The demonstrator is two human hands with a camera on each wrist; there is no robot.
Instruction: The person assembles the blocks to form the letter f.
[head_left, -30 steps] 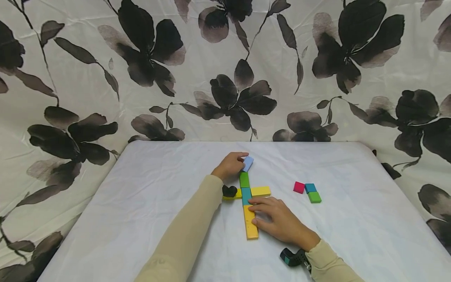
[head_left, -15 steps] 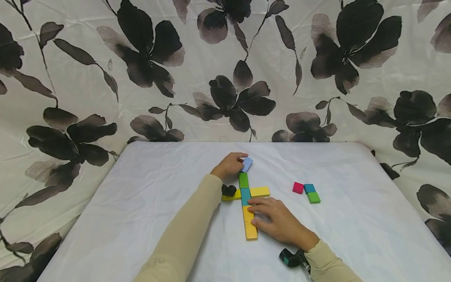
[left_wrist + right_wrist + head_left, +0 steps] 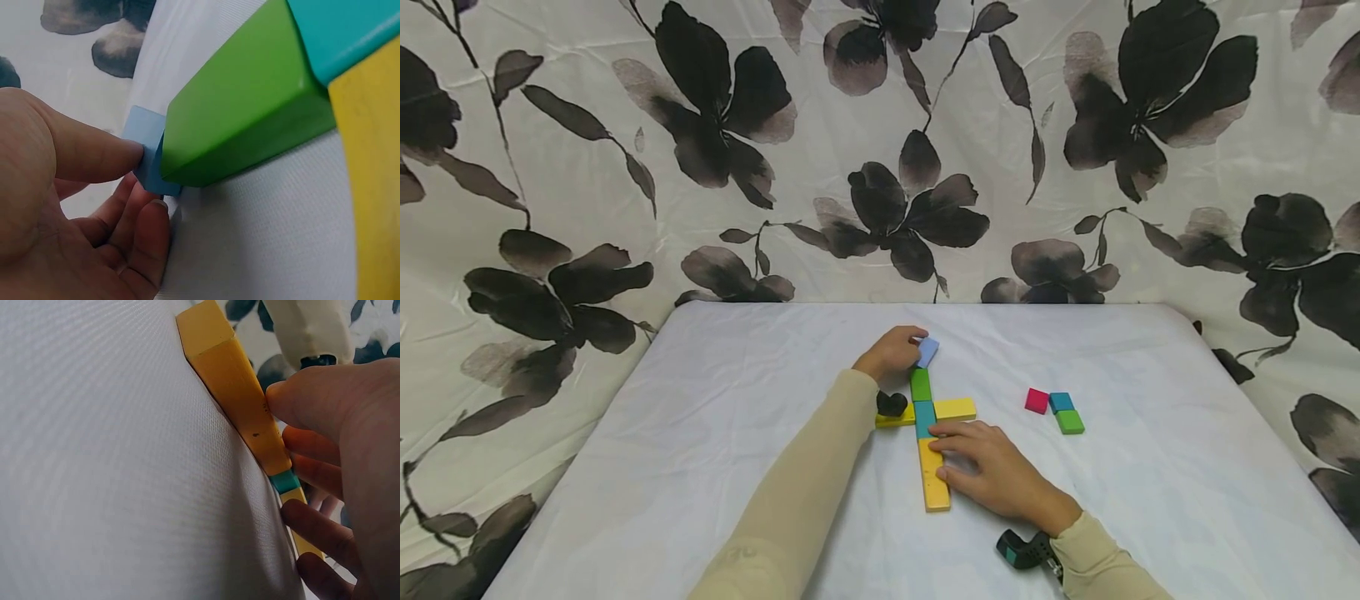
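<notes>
In the head view, my left hand (image 3: 892, 352) pinches a light blue block (image 3: 928, 352) at the far end of a row of blocks. My thumb presses its side in the left wrist view, where the light blue block (image 3: 150, 150) sits at an angle against the end of a green block (image 3: 244, 94). Closer to me in the row come a teal block (image 3: 924, 417) and a long orange-yellow block (image 3: 935, 487). Fingertips of my right hand (image 3: 992, 465) rest on the orange-yellow block, fingers loosely bent. Yellow blocks (image 3: 958, 408) extend to both sides of the teal one.
Right of the row lie a red block (image 3: 1037, 401), a blue block (image 3: 1062, 402) and a green block (image 3: 1071, 422), close together. A white cloth (image 3: 700, 467) covers the table. Behind it hangs a flowered curtain (image 3: 820, 125). A black wrist device (image 3: 1026, 550) is beside the right cuff.
My left index finger has drawn in slightly over the light blue block. The blocks and my right hand look the same.
</notes>
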